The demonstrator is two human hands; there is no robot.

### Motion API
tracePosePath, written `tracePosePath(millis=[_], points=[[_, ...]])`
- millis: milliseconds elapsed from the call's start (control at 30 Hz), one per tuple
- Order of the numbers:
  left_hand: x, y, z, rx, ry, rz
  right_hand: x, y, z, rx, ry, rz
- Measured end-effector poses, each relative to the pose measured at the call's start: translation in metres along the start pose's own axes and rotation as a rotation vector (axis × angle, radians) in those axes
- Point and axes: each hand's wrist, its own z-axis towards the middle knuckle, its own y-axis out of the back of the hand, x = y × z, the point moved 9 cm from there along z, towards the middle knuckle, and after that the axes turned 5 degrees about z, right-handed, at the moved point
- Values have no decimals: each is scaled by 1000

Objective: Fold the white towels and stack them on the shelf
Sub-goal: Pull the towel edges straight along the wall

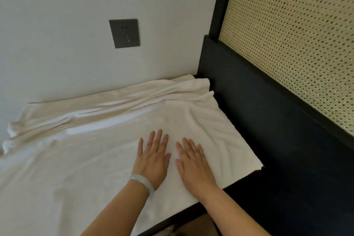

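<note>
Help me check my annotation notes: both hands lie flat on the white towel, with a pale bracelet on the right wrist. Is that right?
Not quite. The head view shows the pale bracelet on the left wrist, not the right. The rest holds: the left hand and right hand both lie flat on the white towel.

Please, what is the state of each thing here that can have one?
white towel: spread out, creased near the wall.
left hand: open, flat on the towel.
right hand: open, flat on the towel, beside the left.
bracelet: worn on the left wrist.
wall socket: nothing plugged in.
</note>
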Motion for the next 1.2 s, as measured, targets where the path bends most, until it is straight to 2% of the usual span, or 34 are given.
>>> tracePosePath(millis=[167, 233, 333, 400, 467, 500, 567, 633, 667, 733, 800, 867, 933, 1067, 1200], points=[[7, -23, 5, 41, 26, 45, -132, 36, -23, -66, -370, -84], [8, -24, 5, 44, 40, 42, -160, 43, -31, -45, -431, -105], [7, -23, 7, 39, 51, 42, -152, 50, -21, -84, -372, -108], [8, -22, 6, 41, 51, 47, -122, 46, -8, -108, -199, -57], [9, -22, 5, 44, 47, 28, -102, 32, -2, -52, -63, -42], [9, -21, 4, 47, 44, 18, -105, 30, -2, -45, -79, -55], [9, -20, 6, 49, 43, 4, -130, 38, -2, -93, -254, -66], [9, -18, 5, 60, 30, -8, -142, 43, -2, -55, -406, -57], [9, -18, 3, 74, 20, -17, -135, 43, 0, -28, -415, -57], [13, -15, -8, 92, 16, -58, -98, 40, 6, -27, -280, -24], [23, -11, -32, 84, 42, -104, -39, 32, 4, -12, -9, 81], [42, -9, -67, 88, 80, -104, 20, 12, -8, 105, 237, 136], [68, -10, -106, 112, 114, -79, 56, -13, -21, 215, 384, 83], [123, -7, -180, 174, 97, -43, 62, -26, -25, 242, 440, -62], [158, -7, -219, 234, 28, 17, 58, -31, -29, 364, 535, -133]])
